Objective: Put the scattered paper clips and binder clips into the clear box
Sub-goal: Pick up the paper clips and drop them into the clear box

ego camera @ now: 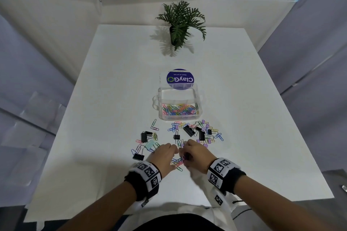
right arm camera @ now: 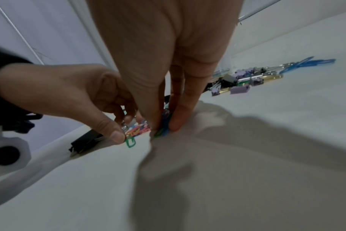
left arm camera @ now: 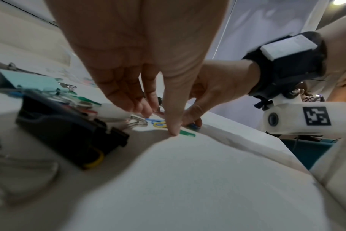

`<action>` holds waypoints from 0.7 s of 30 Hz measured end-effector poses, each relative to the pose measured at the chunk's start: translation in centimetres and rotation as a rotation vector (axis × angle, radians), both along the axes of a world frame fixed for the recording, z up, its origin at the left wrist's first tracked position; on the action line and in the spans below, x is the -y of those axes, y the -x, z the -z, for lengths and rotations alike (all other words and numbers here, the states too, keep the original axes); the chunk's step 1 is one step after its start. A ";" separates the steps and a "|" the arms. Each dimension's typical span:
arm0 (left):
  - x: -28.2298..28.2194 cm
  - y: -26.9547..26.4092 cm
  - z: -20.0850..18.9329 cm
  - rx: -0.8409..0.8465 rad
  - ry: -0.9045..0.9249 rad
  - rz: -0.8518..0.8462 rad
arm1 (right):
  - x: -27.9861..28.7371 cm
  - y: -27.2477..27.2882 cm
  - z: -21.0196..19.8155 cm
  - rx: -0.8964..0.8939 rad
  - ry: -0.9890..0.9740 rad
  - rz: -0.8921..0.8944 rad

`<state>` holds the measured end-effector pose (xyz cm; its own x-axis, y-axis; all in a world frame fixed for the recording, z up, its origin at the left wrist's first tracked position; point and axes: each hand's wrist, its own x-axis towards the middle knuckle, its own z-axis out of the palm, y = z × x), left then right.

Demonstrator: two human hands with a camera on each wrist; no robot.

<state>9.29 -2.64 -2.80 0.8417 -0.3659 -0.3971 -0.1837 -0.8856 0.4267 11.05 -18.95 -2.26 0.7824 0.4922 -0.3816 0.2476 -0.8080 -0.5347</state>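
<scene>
1. Both hands are low on the white tabletop, near its front edge, working a small heap of paper clips between them.
2. The left hand has its fingers curled down, its fingertips touching the clips. The right hand pinches several clips between thumb and fingers.
3. The box stands open just beyond the scatter, lid tipped back, with many coloured clips already inside.
4. To do this step well, it looks best to rake the heap together with the left hand so the right can lift a full pinch at once.
5. The flat wire clips probably slip easily, so a firm pinch matters before the lift.
6. Black binder clips, purple ones and a pale green one remain scattered between the hands and the box; these likely need separate pickups.
</scene>
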 end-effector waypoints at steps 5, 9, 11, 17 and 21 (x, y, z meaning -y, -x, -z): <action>0.6 -0.2 -0.2 -0.014 -0.029 0.049 | 0.4 -0.2 -0.2 0.047 0.008 0.026; 1.3 -0.6 -0.3 -0.047 -0.016 0.081 | 1.2 -1.1 -0.6 0.027 0.020 0.093; 1.6 -1.1 -0.4 -0.053 -0.002 0.087 | 2.0 -1.6 -0.9 -0.001 -0.012 0.161; 2.7 -2.1 -0.2 -0.007 0.044 0.178 | 3.6 -3.6 -2.7 -0.012 -0.088 0.323; 3.0 -2.1 0.4 0.070 0.019 0.313 | 3.9 -6.0 -4.1 0.005 -0.083 0.398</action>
<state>11.36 -5.61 -3.19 0.7124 -0.6180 -0.3324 -0.4752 -0.7734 0.4196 17.08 -22.89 1.85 0.9199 0.1794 -0.3488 -0.0728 -0.7956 -0.6014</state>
